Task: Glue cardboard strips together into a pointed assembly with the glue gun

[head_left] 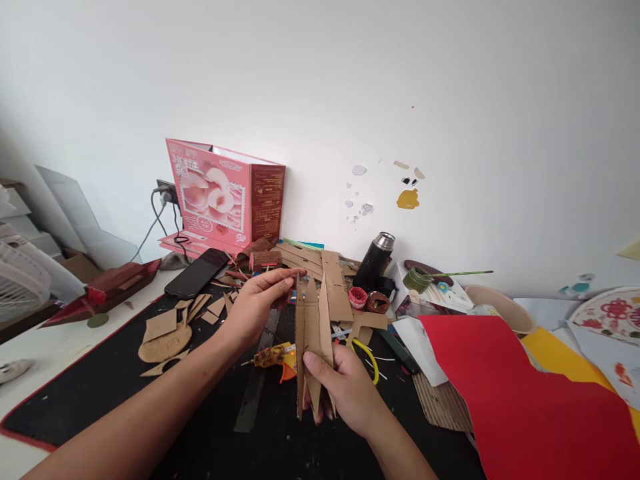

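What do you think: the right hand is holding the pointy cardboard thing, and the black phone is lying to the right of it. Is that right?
The right hand is holding the pointy cardboard thing, but the head view shows the black phone lying to the left of it, not right.

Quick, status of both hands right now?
Left hand: at the top of the cardboard piece; whether it pinches can't be told.
Right hand: closed, holding the cardboard piece low down, thumb in front.

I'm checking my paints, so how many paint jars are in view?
3: a red jar and a brown jar in front of the black flask, a green jar farther right. Others may be hidden.
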{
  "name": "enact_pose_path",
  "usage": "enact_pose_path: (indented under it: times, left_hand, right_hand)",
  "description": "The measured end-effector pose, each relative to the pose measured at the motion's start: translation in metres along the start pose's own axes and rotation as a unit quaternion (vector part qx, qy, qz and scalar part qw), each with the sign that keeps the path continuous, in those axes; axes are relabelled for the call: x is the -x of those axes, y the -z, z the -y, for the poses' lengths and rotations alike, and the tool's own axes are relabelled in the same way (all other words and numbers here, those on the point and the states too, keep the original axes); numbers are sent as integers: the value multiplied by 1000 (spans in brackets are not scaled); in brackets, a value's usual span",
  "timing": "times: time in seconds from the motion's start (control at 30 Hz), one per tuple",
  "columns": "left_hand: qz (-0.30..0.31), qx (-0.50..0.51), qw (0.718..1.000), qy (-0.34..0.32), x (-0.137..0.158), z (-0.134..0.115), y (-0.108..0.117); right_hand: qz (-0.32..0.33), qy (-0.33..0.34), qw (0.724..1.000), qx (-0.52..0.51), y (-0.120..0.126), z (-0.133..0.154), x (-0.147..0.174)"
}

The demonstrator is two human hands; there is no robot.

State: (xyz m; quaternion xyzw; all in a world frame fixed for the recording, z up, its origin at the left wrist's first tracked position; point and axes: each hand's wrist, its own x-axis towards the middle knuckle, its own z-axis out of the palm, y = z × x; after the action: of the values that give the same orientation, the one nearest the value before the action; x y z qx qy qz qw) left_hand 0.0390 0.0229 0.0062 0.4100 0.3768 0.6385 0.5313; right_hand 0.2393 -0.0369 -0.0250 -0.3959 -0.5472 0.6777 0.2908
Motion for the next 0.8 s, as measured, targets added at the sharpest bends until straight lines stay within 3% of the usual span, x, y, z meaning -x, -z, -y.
enact_pose_path:
  times: [0.47, 0.8]
  left_hand:
    - [27, -13, 999, 17, 1, 4, -1]
    - [39, 5, 999, -7, 2, 1, -4]
  right_hand:
    - [8, 5, 1000, -9, -1, 1, 2]
    - [6, 7, 1000, -10, -2, 4, 3]
